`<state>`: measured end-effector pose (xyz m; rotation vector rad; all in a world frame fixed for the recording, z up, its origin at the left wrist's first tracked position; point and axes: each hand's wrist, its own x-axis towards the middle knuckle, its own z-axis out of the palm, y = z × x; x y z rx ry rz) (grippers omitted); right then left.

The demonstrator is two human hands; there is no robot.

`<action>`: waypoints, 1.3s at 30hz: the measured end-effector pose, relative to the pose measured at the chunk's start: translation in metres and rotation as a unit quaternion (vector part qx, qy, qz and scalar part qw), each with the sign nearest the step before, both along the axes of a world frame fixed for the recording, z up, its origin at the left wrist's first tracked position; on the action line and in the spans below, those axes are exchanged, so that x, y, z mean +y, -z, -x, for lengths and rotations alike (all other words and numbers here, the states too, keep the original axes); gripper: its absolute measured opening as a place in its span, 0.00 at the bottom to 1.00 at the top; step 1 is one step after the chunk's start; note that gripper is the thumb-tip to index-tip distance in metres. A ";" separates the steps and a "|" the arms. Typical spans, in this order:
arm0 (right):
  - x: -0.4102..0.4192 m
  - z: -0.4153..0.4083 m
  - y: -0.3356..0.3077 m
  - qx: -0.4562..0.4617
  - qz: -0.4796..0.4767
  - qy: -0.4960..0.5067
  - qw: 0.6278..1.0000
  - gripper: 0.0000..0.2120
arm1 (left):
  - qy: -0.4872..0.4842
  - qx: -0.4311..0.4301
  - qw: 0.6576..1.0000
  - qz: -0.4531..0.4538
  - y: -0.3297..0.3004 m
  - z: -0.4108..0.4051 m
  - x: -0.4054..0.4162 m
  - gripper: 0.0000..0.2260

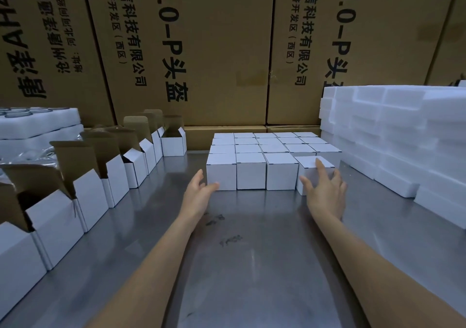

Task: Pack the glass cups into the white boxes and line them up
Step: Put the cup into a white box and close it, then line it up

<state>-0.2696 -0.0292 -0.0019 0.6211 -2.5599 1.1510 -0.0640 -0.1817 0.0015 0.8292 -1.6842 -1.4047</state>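
Steel tabletop (252, 264) backed by brown cartons (227, 50): closed white boxes (251, 170) in four rows at centre, right hand (325, 191) spread over the skewed nearest-right box (309, 166), left hand (201, 191) relaxed beside them.

Block of closed boxes (251, 170) at the table's (252, 264) far middle, row of open boxes (95, 189) along its left edge, foam stacks (403, 138) on the right, foam trays (37, 123) far left, big cartons (222, 50) standing behind everything.
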 end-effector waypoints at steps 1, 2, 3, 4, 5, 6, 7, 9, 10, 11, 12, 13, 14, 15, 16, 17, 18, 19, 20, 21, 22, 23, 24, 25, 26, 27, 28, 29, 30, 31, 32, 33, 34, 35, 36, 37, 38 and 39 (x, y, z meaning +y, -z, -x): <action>-0.001 0.002 0.000 0.003 -0.007 -0.006 1.000 0.28 | 0.002 0.002 1.000 0.002 -0.001 0.001 0.000 0.26; -0.002 0.003 0.001 0.005 -0.012 -0.010 1.000 0.28 | 0.006 0.003 1.000 0.009 -0.002 0.002 -0.001 0.23; -0.004 0.005 0.001 0.006 -0.017 -0.012 1.000 0.28 | 0.009 0.001 1.000 0.020 -0.003 0.003 -0.001 0.19; -0.005 0.005 0.000 0.006 -0.021 -0.015 1.000 0.27 | 0.011 -0.002 1.000 0.029 -0.003 0.004 -0.002 0.17; -0.006 0.006 0.000 0.008 -0.026 -0.017 0.999 0.27 | 0.010 -0.004 0.999 0.034 -0.003 0.005 -0.003 0.17; -0.007 0.007 0.000 0.009 -0.030 -0.019 0.999 0.27 | 0.010 -0.005 0.999 0.035 -0.003 0.005 -0.004 0.17; -0.008 0.007 0.000 0.012 -0.035 -0.020 0.999 0.27 | 0.011 -0.005 0.999 0.037 -0.003 0.004 -0.004 0.16; -0.009 0.008 0.000 0.012 -0.039 -0.020 0.999 0.27 | 0.014 -0.005 0.999 0.041 -0.003 0.004 -0.004 0.16; -0.009 0.009 0.000 0.009 -0.037 -0.020 0.999 0.27 | 0.014 -0.006 0.999 0.044 -0.003 0.004 -0.004 0.16; -0.010 0.010 0.000 0.005 -0.034 -0.020 0.999 0.28 | 0.016 -0.007 0.999 0.047 -0.003 0.004 -0.004 0.15; -0.010 0.010 0.000 0.001 -0.030 -0.020 0.999 0.28 | 0.018 -0.008 0.999 0.048 -0.003 0.004 -0.004 0.15; -0.010 0.011 0.000 -0.002 -0.029 -0.019 0.999 0.29 | 0.020 -0.007 0.999 0.048 -0.003 0.004 -0.004 0.15; -0.010 0.011 0.000 -0.006 -0.028 -0.018 0.999 0.30 | 0.020 -0.005 0.999 0.048 -0.003 0.004 -0.004 0.15; -0.010 0.011 0.000 -0.009 -0.028 -0.018 0.999 0.31 | 0.019 -0.004 0.999 0.047 -0.003 0.004 -0.004 0.15; -0.010 0.011 0.000 -0.012 -0.027 -0.018 0.999 0.31 | 0.019 -0.003 0.999 0.046 -0.003 0.004 -0.004 0.15; -0.010 0.011 0.000 -0.014 -0.026 -0.018 0.999 0.32 | 0.020 -0.002 0.999 0.044 -0.003 0.004 -0.004 0.15; -0.011 0.011 0.000 -0.016 -0.025 -0.016 0.999 0.32 | 0.023 -0.001 0.999 0.043 -0.003 0.004 -0.004 0.15; -0.011 0.011 0.000 -0.017 -0.025 -0.014 0.999 0.32 | 0.026 -0.002 0.999 0.044 -0.004 0.004 -0.003 0.15; -0.011 0.011 0.001 -0.019 -0.026 -0.013 0.999 0.32 | 0.029 -0.003 0.999 0.045 -0.004 0.004 -0.003 0.14; -0.012 0.012 0.001 -0.019 -0.027 -0.011 0.999 0.32 | 0.032 -0.003 0.998 0.046 -0.005 0.004 -0.002 0.14; -0.012 0.012 0.001 -0.020 -0.028 -0.011 0.999 0.32 | 0.035 -0.005 0.998 0.046 -0.005 0.003 -0.001 0.14; -0.012 0.012 0.001 -0.020 -0.029 -0.009 0.999 0.32 | 0.037 -0.007 0.998 0.045 -0.005 0.003 -0.001 0.15; -0.012 0.013 0.002 -0.019 -0.029 -0.008 0.999 0.32 | 0.038 -0.008 0.998 0.044 -0.006 0.003 -0.001 0.16; -0.012 0.014 0.002 -0.018 -0.029 -0.006 0.999 0.32 | 0.039 -0.007 0.998 0.043 -0.005 0.003 -0.001 0.17; -0.012 0.014 0.002 -0.018 -0.029 -0.005 0.999 0.32 | 0.040 -0.006 0.998 0.043 -0.005 0.003 -0.001 0.17; -0.013 0.015 0.002 -0.016 -0.028 -0.004 0.999 0.33 | 0.040 -0.004 0.998 0.043 -0.005 0.003 -0.002 0.16; -0.013 0.015 0.003 -0.016 -0.028 -0.004 0.999 0.33 | 0.039 -0.002 0.998 0.043 -0.004 0.004 -0.002 0.14; -0.014 0.015 0.003 -0.018 -0.028 -0.001 0.999 0.33 | 0.038 -0.001 0.998 0.046 -0.003 0.005 -0.003 0.14; -0.014 0.015 0.003 -0.022 -0.026 0.002 0.999 0.34 | 0.037 0.000 0.998 0.049 -0.002 0.006 -0.004 0.15; -0.013 0.015 0.003 -0.027 -0.019 0.006 0.999 0.35 | 0.034 0.000 0.998 0.051 -0.001 0.006 -0.004 0.15; -0.013 0.014 0.003 -0.031 -0.008 0.008 0.999 0.36 | 0.033 0.003 0.998 0.052 -0.001 0.006 -0.003 0.15; -0.012 0.012 0.002 -0.031 0.003 0.011 0.999 0.37 | 0.030 0.010 0.998 0.053 -0.002 0.006 -0.003 0.15; -0.011 0.009 0.002 -0.027 0.010 0.014 0.999 0.37 | 0.026 0.018 0.998 0.052 -0.002 0.006 -0.001 0.15; -0.010 0.006 0.002 -0.020 0.012 0.019 1.000 0.37 | 0.016 0.024 0.999 0.045 -0.002 0.006 0.000 0.17; -0.008 0.002 0.003 -0.010 0.010 0.021 1.000 0.36 | 0.001 0.027 0.999 0.039 -0.002 0.005 0.002 0.20; -0.007 -0.003 0.003 0.003 0.005 0.021 1.000 0.35 | -0.012 0.026 0.999 0.039 -0.002 0.004 0.003 0.19; -0.004 -0.008 0.004 0.016 -0.004 0.018 1.000 0.34 | -0.019 0.025 0.999 0.044 -0.002 0.002 0.006 0.17; -0.001 -0.013 0.005 0.026 -0.013 0.013 0.999 0.34 | -0.020 0.023 0.999 0.045 -0.002 -0.001 0.010 0.14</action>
